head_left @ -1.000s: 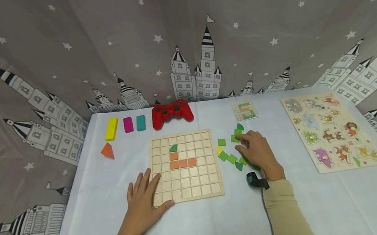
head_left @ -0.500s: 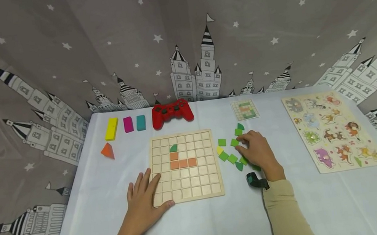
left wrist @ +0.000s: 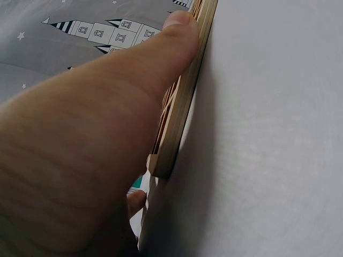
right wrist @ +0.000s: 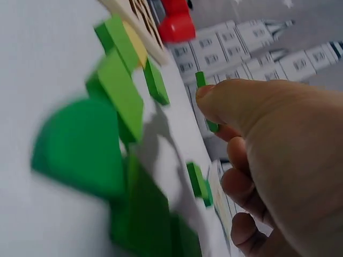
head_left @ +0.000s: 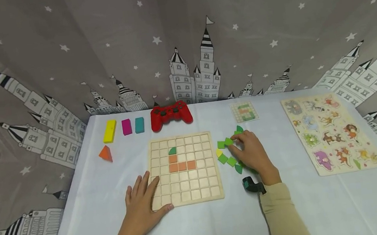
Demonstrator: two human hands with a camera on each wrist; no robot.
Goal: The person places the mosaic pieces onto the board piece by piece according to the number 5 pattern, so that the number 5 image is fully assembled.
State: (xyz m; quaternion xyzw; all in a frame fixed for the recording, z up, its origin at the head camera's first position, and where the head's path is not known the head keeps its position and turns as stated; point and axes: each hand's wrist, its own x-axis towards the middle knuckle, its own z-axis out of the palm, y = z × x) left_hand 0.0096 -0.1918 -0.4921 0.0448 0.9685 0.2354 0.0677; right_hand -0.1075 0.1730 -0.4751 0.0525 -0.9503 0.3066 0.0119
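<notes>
A wooden grid board (head_left: 194,185) lies in the middle of the table, with several orange square tiles (head_left: 182,166) and one dark green quarter-round tile (head_left: 172,150) in its cells. My left hand (head_left: 140,205) rests at the board's lower left corner, fingers spread; in the left wrist view the thumb (left wrist: 179,35) lies along the board's edge. To the right of the board, my right hand (head_left: 252,154) pinches a light green square tile (right wrist: 200,80) between thumb and fingers, raised off the cloth. Below it lie several loose green tiles (head_left: 222,159) and a yellow piece (head_left: 219,152).
Behind the board is a red game controller (head_left: 171,115). Yellow (head_left: 109,131), magenta (head_left: 126,127) and teal (head_left: 139,125) blocks and an orange wedge (head_left: 105,153) are at the left. A pattern card (head_left: 244,112) lies behind the tiles, an animal puzzle board (head_left: 335,132) far right.
My right hand has drawn the green square tile away from its neighbours, raised it and moved it left toward the board. The left hand stays on the board's corner.
</notes>
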